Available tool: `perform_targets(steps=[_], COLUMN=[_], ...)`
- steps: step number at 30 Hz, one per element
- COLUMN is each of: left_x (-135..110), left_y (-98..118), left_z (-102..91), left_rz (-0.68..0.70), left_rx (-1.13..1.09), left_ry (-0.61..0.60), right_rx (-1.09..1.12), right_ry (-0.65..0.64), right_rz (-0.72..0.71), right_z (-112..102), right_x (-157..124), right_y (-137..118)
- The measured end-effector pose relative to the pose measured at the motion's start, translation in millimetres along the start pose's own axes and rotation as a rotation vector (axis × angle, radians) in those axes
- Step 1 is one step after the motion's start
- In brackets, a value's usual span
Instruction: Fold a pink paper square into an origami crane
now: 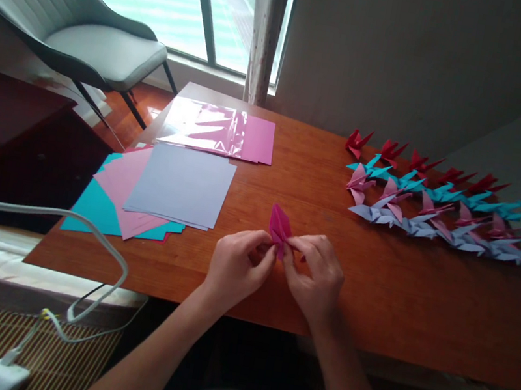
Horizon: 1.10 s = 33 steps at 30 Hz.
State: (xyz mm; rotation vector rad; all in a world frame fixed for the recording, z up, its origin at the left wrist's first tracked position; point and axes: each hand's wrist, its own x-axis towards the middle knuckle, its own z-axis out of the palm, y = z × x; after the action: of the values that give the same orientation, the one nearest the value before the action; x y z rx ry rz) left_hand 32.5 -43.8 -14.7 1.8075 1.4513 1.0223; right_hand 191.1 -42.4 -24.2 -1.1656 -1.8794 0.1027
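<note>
A small folded piece of magenta origami paper [279, 224] is held up just above the front of the wooden table, its pointed end away from me. My left hand [240, 261] pinches its lower left side between thumb and fingers. On the other side, my right hand [315, 273] pinches the lower right part. The fingertips hide the lowest folds. To the right stand rows of finished paper cranes: red cranes [357, 143] at the back, then turquoise cranes [408, 180], pink cranes [360, 183] and pale lavender cranes [420, 228] in front.
Left of my hands lie lavender sheets [183, 186] over pink sheets [121, 183] and turquoise sheets [94, 211]. Behind them is a clear-wrapped pack of pink paper [258, 140]. A white cable [107, 243] loops past the left edge of the table [301, 188]. A grey chair [109, 52] stands by the window.
</note>
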Motion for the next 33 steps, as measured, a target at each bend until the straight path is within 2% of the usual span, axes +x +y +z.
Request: perform_targets(steps=[4,7,12,18,33], left_x=[-0.5,-0.9,-2.2,-2.3,0.1], left_y=[0.4,0.1,-1.3,-4.0,-3.7], left_z=[-0.1,0.1,0.1,-0.8,-0.2], left_rz=[0.012,0.055,0.138,0.098,0.077], left_rx=[0.044,0.022,-0.035,-0.069,-0.054], left_ry=[0.054,0.05,0.0,0.008,-0.013], right_rx=[0.031,0.028,0.096,0.203,0.257], right_ry=[-0.019,-0.013,-0.031,-0.086,-0.112], right_rz=[-0.029,-0.043,0.071,0.115,0.184], right_z=[1.6,2.3,0.4,-1.6,-3.2], right_x=[-1.9,-2.6,-1.3,1.6,2.8], right_y=[-1.6,-1.6,-1.3,-0.9,3.7])
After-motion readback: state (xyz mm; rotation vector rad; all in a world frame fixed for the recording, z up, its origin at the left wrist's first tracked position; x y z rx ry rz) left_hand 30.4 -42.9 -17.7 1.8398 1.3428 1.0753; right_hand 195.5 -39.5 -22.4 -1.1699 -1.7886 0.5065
